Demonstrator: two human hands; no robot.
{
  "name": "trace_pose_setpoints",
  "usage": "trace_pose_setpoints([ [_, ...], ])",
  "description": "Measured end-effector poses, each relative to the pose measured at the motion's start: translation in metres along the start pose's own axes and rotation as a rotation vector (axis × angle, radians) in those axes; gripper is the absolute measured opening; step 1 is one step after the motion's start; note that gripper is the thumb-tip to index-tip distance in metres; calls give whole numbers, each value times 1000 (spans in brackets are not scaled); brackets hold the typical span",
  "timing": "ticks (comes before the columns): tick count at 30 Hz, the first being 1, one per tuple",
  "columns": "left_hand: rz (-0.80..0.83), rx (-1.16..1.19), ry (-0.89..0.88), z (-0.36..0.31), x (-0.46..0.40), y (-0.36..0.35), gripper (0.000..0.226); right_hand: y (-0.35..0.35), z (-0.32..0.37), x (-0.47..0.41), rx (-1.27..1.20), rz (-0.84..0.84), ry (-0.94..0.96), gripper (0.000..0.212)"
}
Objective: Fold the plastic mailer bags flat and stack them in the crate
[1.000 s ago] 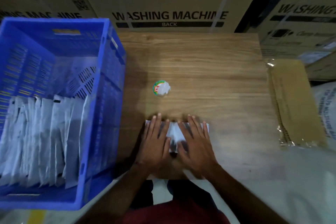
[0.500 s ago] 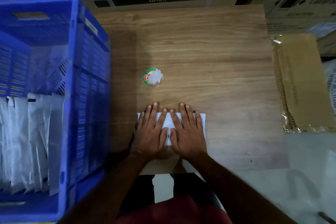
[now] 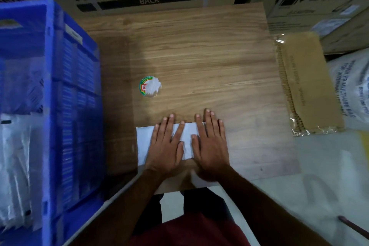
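From the head view, I saw my left hand [image 3: 166, 147] and right hand [image 3: 209, 144] spread flat, fingers straight, side by side. Both pressed down on the white bag [image 3: 186, 146], which lay on the table [image 3: 209, 56] under my palms. I think the bag was thin, light, soft and slippery, so it could slide or spring open. I would pinch it at the folded edges. Far to the left of my left hand stood the blue crate [image 3: 54, 106]. Inside it stood more white bags [image 3: 14, 166] in a row.
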State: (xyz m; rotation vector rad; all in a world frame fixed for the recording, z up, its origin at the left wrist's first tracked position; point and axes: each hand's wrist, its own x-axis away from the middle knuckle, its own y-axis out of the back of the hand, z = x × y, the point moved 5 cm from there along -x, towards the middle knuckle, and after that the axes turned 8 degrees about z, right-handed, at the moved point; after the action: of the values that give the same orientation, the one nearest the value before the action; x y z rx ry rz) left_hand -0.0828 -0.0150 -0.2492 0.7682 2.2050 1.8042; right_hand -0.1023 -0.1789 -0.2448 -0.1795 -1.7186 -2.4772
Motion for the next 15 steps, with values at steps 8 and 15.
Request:
trace_pose_setpoints([
  [8,-66,-11,145,30,18,15,67,3,35,-3,27,-36,125,65],
  [15,-52,7,141,51,25,6,69,-16,44,-9,41,-3,148,66],
])
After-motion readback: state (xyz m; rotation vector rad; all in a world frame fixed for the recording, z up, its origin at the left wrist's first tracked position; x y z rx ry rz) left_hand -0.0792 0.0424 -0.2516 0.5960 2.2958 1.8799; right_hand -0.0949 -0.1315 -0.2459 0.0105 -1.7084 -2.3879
